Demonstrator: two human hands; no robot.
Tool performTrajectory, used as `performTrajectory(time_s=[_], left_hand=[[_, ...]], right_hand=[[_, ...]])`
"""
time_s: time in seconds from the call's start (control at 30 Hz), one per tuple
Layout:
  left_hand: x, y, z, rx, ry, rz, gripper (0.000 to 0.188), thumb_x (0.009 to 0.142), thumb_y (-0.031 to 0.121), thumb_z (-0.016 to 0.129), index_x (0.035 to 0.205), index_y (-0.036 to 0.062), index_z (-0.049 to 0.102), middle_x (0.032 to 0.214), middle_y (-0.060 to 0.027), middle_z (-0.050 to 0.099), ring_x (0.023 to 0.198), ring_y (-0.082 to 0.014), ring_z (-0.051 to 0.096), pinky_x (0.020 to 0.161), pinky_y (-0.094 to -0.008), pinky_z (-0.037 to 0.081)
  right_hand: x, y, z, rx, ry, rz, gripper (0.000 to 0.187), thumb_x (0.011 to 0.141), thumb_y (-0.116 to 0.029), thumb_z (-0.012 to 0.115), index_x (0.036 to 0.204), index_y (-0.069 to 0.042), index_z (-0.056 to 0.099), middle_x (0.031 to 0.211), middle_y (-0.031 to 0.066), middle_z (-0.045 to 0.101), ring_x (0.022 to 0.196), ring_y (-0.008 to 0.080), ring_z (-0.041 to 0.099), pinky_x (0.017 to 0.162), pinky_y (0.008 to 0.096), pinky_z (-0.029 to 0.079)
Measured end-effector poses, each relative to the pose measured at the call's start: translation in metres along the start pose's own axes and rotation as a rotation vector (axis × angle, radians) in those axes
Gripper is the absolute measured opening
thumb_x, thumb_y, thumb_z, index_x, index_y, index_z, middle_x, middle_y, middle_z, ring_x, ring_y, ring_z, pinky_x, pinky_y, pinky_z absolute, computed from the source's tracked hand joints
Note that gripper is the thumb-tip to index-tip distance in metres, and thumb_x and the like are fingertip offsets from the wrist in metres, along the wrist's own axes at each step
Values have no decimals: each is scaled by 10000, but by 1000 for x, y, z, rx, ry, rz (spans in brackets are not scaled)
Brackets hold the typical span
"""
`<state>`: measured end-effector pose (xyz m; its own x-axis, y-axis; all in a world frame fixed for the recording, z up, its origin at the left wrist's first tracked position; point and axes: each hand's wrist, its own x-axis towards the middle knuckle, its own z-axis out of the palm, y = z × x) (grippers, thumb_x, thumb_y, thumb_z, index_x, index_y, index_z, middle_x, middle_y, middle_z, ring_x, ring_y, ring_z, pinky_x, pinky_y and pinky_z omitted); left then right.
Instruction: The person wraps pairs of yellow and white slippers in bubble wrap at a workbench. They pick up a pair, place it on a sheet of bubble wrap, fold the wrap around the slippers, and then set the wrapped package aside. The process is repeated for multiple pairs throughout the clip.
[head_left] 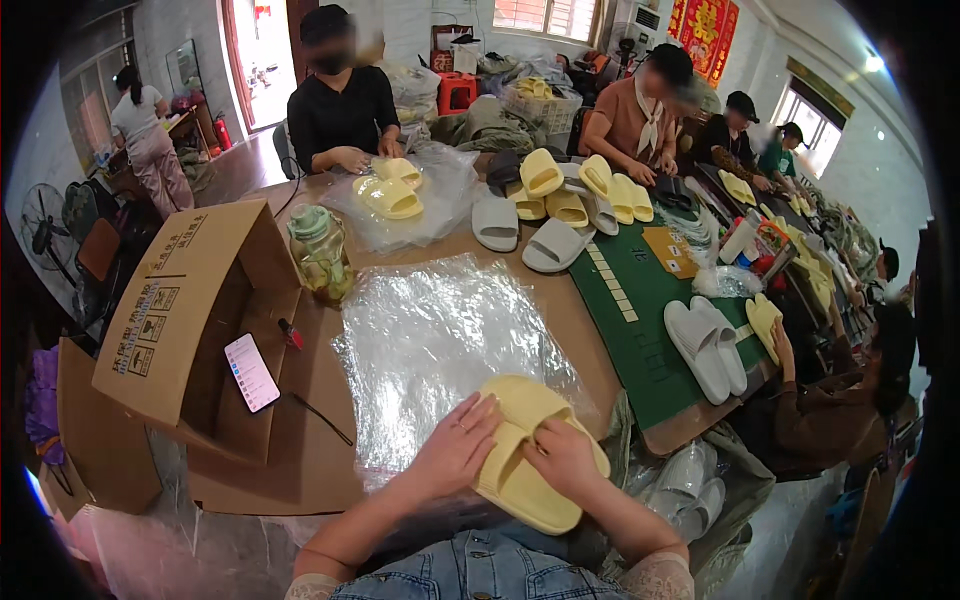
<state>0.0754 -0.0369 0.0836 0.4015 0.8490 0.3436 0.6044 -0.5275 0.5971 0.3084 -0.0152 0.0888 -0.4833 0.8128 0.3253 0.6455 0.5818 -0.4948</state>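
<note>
A pair of pale yellow slide slippers (530, 501) lies under my hands at the near edge of the table, close to my body. My left hand (458, 446) grips their left side, its fingers lying over the strap. On the right, my right hand (561, 456) has its fingers curled at a strap opening, and the fingertips are hidden there. Just beyond the slippers lies a stack of clear plastic bags (430, 340), shiny and flat.
At left, a cardboard box (190, 310) lies open with a phone (251, 373) in it, beside a glass jar (321, 258). Yellow and grey slippers (495, 222) are piled at the far side. Grey slippers (697, 350) rest on a green mat (625, 330). Co-workers sit around the tables.
</note>
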Motion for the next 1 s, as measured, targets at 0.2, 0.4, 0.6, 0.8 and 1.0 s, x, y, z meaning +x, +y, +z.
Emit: performTrajectory(time_s=[0.2, 0.4, 0.6, 0.8, 1.0], left_hand=[[-11, 23, -8, -44, 32, 143, 494, 994, 103, 495, 1466, -38, 450, 1574, -210, 382, 1471, -411, 331, 1206, -475, 291], [-25, 34, -28, -171, -80, 160, 492, 994, 103, 510, 1469, -14, 459, 1570, -193, 394, 1471, -390, 341, 1202, -453, 305], [-23, 7, -43, -223, -282, 108, 573, 969, 286, 636, 1475, 61, 489, 1587, -188, 380, 1457, -385, 367, 1192, -462, 308], [-5, -73, -42, 168, 109, -101, 641, 911, 391, 694, 1439, 67, 529, 1591, -214, 347, 1470, -431, 305, 1200, -504, 277], [-10, -131, -8, 106, 284, -205, 601, 883, 291, 685, 1418, 56, 547, 1555, -230, 399, 1465, -438, 312, 1197, -516, 259]], right_hand=[[44, 7, 66, 86, 117, 19, 211, 914, -230, 643, 888, -21, 625, 942, 154, 601, 859, 369, 632, 722, 470, 530], [101, 2, 109, -21, 136, 113, 247, 949, -269, 613, 915, -25, 630, 978, 167, 592, 908, 352, 629, 756, 463, 536], [99, 6, 130, -130, 115, 198, 284, 950, -288, 609, 1035, -17, 614, 1005, 176, 589, 964, 368, 607, 804, 484, 519], [75, 8, 122, 64, 203, 44, 396, 926, -246, 631, 1249, -23, 587, 1090, 178, 604, 1023, 355, 595, 878, 467, 489], [67, 6, 130, -71, 401, -4, 408, 840, -233, 740, 1209, -85, 649, 1119, 138, 636, 1057, 327, 607, 889, 439, 516]])
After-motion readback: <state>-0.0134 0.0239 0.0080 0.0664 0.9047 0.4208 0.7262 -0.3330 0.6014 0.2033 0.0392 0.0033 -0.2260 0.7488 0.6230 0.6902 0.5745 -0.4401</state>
